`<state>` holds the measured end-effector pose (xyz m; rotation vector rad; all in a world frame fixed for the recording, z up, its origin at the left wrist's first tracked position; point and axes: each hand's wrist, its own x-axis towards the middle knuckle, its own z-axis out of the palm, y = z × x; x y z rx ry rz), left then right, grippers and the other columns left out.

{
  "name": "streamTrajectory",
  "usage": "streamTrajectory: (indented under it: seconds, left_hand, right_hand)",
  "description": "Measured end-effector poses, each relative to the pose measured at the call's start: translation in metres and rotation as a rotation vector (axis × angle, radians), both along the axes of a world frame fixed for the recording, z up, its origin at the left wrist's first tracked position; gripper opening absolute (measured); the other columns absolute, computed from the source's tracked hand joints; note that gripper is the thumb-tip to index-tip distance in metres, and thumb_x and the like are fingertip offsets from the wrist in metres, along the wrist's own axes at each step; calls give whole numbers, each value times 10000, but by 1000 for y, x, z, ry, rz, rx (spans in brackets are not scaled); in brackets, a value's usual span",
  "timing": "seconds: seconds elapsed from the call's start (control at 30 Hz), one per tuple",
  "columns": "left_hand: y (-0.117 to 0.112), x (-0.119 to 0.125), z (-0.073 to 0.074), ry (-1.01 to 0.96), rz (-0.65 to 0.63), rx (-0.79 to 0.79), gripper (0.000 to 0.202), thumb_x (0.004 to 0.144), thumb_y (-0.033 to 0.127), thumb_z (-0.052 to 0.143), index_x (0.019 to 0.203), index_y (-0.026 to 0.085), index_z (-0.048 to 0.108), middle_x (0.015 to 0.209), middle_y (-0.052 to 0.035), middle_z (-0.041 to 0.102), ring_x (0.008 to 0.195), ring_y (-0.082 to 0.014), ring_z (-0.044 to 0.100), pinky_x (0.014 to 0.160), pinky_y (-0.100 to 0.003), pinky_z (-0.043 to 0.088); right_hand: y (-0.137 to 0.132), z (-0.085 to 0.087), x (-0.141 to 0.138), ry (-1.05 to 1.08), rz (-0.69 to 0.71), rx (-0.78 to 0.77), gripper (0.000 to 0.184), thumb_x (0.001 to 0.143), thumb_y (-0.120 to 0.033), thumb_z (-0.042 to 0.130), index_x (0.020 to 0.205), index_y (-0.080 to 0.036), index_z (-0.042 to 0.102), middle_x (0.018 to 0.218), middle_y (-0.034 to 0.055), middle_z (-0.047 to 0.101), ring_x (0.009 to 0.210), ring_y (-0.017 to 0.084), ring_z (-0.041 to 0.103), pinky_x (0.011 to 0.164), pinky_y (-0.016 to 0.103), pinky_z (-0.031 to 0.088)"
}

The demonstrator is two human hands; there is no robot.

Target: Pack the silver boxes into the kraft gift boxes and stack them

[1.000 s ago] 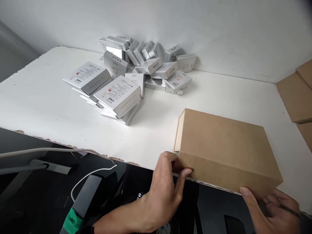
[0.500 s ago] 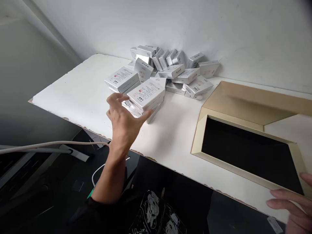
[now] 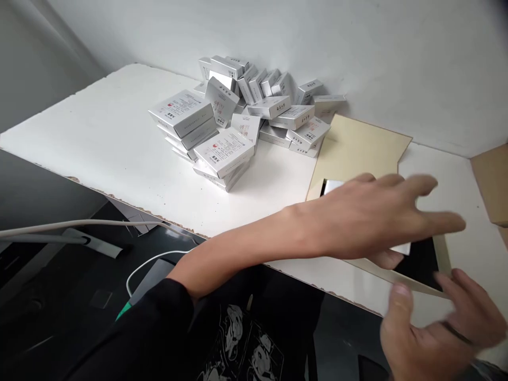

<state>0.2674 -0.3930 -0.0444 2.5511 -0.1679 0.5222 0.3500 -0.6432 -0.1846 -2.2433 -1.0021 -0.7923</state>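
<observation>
My left hand (image 3: pixel 369 217) reaches across the beige box (image 3: pixel 446 254), its fingers stretched out and apart. Beneath it, silver-white surfaces (image 3: pixel 402 248) show at two places inside the box's black recess; the hand hides most of what lies there, and I cannot tell if the palm touches it. My right hand (image 3: pixel 440 328), with a dark ring on one finger, is at the box's near right corner, thumb and fingers apart. Left of the beige box, several small printed silver cartons (image 3: pixel 224 152) sit stacked and heaped on the white table.
The beige lid (image 3: pixel 363 140) lies folded back toward the wall. A brown cardboard box (image 3: pixel 492 182) stands at the far right. The white table (image 3: pixel 99 121) has a chipped front edge, and a pale cable (image 3: pixel 99 226) runs below it at the left.
My left hand has swung right from the silver cartons to above the beige box. Silver-white surfaces now show in its recess. The lid lies flatter, and my right hand is further into view.
</observation>
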Motion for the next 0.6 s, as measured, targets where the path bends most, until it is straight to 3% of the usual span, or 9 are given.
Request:
streamTrajectory:
  seconds: [0.07,0.13,0.23,0.33,0.43,0.5,0.57,0.6]
  left_hand:
    - [-8,23,1,232,-59,7,296,651,107,964,691,243,705,859,-22,687,827,-250,722,767,-386,606]
    - [-9,36,-5,474,-110,-40,540,709,200,954,409,208,505,606,-16,602,618,-212,645,638,-374,548]
    - [-7,41,-17,680,-134,-134,793,721,374,957,282,197,322,453,-18,499,508,-182,566,605,-363,498]
    - [-5,30,-24,650,-107,-99,621,704,462,962,385,185,507,628,-60,659,692,-258,692,720,-399,555]
    - [8,1,-27,310,-65,-27,311,820,493,885,811,207,762,1104,-89,763,1118,-308,713,1012,-472,543]
    - [28,-27,-28,18,183,-15,219,939,416,787,1033,222,747,1309,-70,705,1311,-275,625,1163,-500,453]
    - [53,-57,-30,-146,645,-6,196,978,317,740,1114,184,695,1363,-92,661,1391,-290,551,1221,-573,379]
    - [66,-71,-30,-147,869,-17,285,934,288,793,1151,153,668,1365,-114,645,1415,-324,517,1233,-621,346]
  right_hand:
    - [11,3,-4,-50,36,-76,534,981,-556,582,1412,-240,596,1432,227,601,1304,475,582,1035,709,463]
    - [17,3,-8,-8,44,-111,507,1044,-488,500,1461,-206,565,1485,238,567,1374,474,535,1083,753,396]
    - [18,-1,-11,-14,59,-88,518,1045,-493,499,1478,-214,552,1443,241,592,1355,460,544,1066,743,405]
    - [15,-4,-10,-34,56,-65,488,1033,-496,522,1446,-243,581,1415,226,617,1331,455,556,1055,722,424]
    - [13,-5,-9,-36,56,-71,467,1038,-490,510,1418,-233,596,1411,228,621,1326,458,559,1066,718,417]
    - [14,-5,-10,-40,60,-72,471,1052,-504,480,1406,-218,601,1408,231,623,1323,457,563,1070,710,415]
    - [15,-4,-12,-33,55,-67,474,1059,-510,473,1397,-203,601,1405,232,623,1328,459,558,1073,706,410]
    - [16,-4,-13,-24,48,-69,473,1056,-509,489,1397,-199,597,1405,231,622,1331,457,555,1074,702,409]
